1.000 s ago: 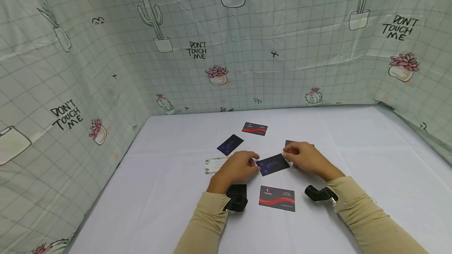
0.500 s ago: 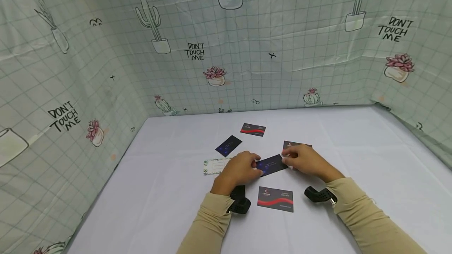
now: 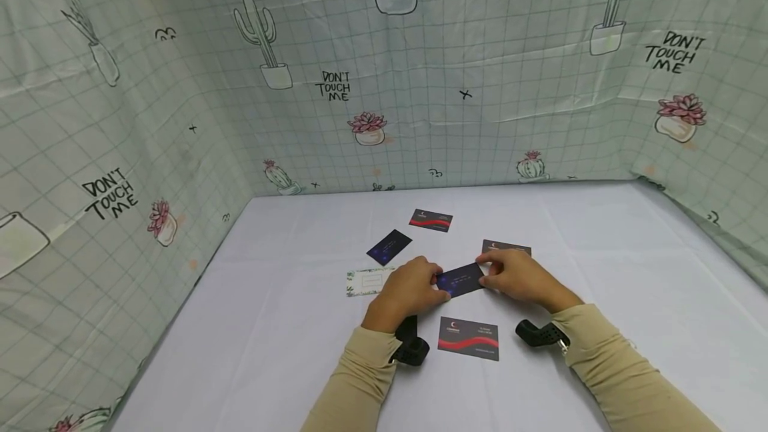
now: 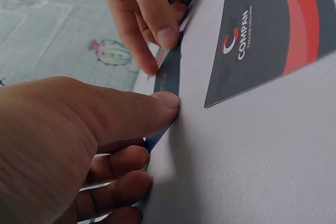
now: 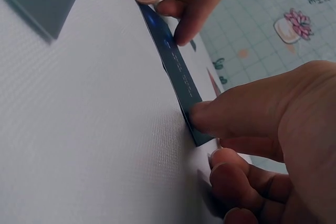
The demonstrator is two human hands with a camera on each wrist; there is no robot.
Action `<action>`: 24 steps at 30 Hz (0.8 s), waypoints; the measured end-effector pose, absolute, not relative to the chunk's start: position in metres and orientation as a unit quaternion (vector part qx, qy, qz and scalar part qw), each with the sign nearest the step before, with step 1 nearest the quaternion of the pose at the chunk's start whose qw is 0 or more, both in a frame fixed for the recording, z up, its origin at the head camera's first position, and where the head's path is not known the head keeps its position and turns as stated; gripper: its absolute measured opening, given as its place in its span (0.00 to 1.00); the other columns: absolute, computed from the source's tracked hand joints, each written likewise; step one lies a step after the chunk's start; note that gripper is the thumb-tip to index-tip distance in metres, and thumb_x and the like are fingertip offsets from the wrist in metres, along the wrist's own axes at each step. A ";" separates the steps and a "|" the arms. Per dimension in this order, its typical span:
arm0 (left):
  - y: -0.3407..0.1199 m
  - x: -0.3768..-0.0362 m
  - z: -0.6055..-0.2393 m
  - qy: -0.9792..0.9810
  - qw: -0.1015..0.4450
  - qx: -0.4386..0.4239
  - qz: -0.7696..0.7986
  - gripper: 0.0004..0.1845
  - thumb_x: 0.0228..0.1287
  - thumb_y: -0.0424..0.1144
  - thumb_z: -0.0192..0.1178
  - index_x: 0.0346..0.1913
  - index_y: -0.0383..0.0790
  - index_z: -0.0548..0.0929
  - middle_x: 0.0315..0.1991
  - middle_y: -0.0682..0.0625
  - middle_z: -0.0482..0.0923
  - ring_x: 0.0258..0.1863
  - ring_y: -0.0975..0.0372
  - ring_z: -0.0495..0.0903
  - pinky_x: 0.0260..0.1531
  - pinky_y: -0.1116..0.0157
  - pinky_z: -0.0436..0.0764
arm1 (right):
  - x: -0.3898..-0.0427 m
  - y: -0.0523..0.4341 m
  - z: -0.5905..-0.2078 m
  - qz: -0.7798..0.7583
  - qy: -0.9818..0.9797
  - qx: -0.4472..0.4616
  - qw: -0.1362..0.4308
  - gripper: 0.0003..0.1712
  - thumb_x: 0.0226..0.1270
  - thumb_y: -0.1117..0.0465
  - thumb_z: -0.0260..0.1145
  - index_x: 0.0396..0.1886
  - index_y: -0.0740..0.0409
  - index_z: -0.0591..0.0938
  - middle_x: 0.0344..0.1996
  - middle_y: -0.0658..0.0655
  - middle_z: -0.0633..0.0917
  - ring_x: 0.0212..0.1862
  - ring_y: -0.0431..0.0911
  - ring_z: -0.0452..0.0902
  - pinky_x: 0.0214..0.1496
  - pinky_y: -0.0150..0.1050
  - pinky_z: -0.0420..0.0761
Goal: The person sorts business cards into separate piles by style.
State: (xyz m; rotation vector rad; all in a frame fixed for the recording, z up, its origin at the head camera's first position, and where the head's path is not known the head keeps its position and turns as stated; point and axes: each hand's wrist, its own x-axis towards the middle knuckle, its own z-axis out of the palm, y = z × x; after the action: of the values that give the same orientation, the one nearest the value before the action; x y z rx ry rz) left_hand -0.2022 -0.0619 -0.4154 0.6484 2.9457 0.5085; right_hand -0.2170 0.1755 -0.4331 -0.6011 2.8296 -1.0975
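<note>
A dark blue business card (image 3: 461, 280) with small light print lies between the two hands in the head view. My left hand (image 3: 410, 291) holds its left end, the thumb at the near corner and the index finger at the far side. At the other end, my right hand (image 3: 517, 276) pinches the card between thumb and index finger. From the right wrist, the right thumb (image 5: 210, 119) is seen pressed on the card's end, the other fingers curled beside it. The card stays close over the white tabletop.
A grey-and-red business card (image 3: 469, 338) lies nearest the body. Behind are another grey-and-red card (image 3: 431, 220), a dark blue card (image 3: 389, 247) and a white leaf-bordered card (image 3: 367, 282), partly covered by the left hand. One more grey-and-red card (image 3: 506, 247) sits behind the right hand.
My left hand has moved slightly right and taken hold of the blue card's left end. My right fingers have closed further over its right end. The card has barely shifted.
</note>
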 end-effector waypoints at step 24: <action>-0.063 -0.205 -0.419 0.959 0.043 0.215 0.180 0.23 0.59 0.49 0.72 0.55 0.44 0.86 0.33 0.58 0.72 0.30 0.67 0.71 0.32 0.68 0.71 | -0.215 0.175 -0.431 -0.321 0.922 -0.215 0.023 0.22 0.58 0.62 0.73 0.53 0.64 0.82 0.26 0.48 0.77 0.26 0.41 0.69 0.30 0.38 0.69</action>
State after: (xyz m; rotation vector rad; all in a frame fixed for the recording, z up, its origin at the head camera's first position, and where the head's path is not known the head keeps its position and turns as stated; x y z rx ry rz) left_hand -0.2050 -0.0633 -0.4192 0.6560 2.9323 0.5506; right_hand -0.2147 0.1754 -0.4307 -0.6661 2.8560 -0.9933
